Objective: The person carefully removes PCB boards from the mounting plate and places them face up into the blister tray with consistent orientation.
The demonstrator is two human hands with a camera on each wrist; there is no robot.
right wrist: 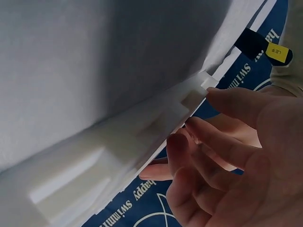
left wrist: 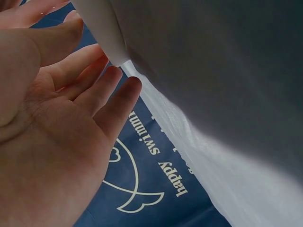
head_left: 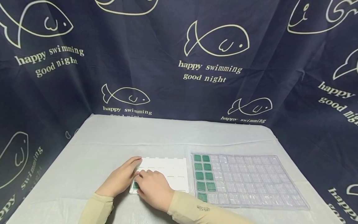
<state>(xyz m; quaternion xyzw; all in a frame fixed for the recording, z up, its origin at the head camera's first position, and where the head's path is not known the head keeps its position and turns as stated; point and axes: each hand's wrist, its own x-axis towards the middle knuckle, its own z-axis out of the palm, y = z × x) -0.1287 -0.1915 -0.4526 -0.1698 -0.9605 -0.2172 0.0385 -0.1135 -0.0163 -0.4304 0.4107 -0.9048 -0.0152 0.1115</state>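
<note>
A white tray [head_left: 174, 171] with shallow slots lies on the table, a green ridged square piece [head_left: 135, 185] in its lower left part. My left hand [head_left: 123, 177] rests along the tray's left side, fingers extended toward the upper corner; in the left wrist view the fingers lie loosely by the tray's edge. Across the tray's left part reaches my right hand [head_left: 155, 188], its bent fingers meeting the left hand. In the right wrist view its thumb touches the tray edge [right wrist: 203, 80]. Whether its fingertips pinch anything is hidden.
To the right lies a clear plastic compartment tray [head_left: 251, 180]; green square pieces [head_left: 199, 175] fill most of its two leftmost columns. A pale cloth covers the table [head_left: 167, 132]. Behind and beside it hangs a dark blue curtain [head_left: 167, 62] with fish drawings.
</note>
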